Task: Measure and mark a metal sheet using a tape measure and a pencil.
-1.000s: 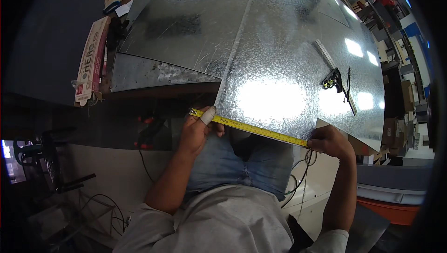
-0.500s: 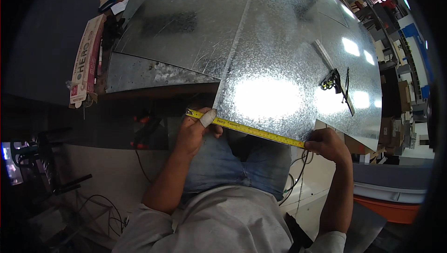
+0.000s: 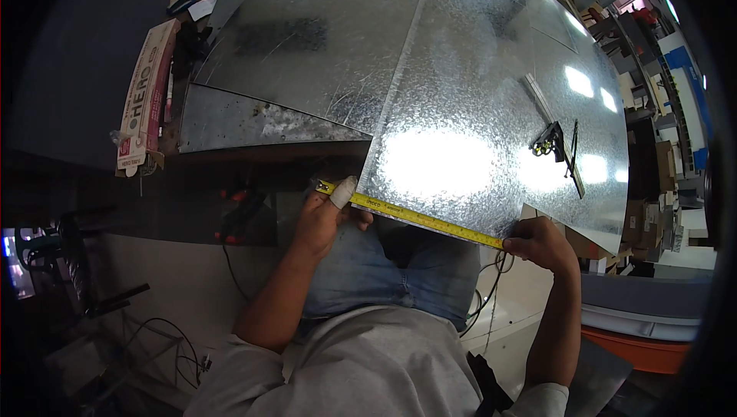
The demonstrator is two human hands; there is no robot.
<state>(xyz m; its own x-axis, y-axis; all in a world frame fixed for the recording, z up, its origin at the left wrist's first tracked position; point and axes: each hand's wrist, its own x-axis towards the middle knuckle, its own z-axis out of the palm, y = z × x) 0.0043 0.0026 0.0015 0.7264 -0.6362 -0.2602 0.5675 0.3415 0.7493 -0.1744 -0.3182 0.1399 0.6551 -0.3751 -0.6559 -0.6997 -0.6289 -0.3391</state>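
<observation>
- Broad shiny metal sheet (image 3: 461, 48), laid flat and reaching almost to the lap; reflects bright lights.
- Duller, scratched metal sheet (image 3: 299, 71), flat to its left, meeting it along a long slanting edge.
- Grey wedge-shaped plate (image 3: 265, 124), showing in front of the duller sheet.
- Long white-and-pink carton (image 3: 144, 102), off to the far left of the sheets.
- Yellow tape measure (image 3: 430, 223), stretched between both hands along the shiny sheet's near edge; pokes its hook end past the near left corner.
- Adjustable square (image 3: 547, 139) with a dark head, resting on the shiny sheet's right part.
- Right hand (image 3: 541, 244), fingers closed on the tape by the sheet's near right corner; hard to make out anything under the palm.
- Left hand (image 3: 318, 225), fingers pinching the tape near its hook, thumb on top.
- Thin dark tool (image 3: 574, 148), close by the square.
- Pale wrap (image 3: 343, 193), around the left thumb.
</observation>
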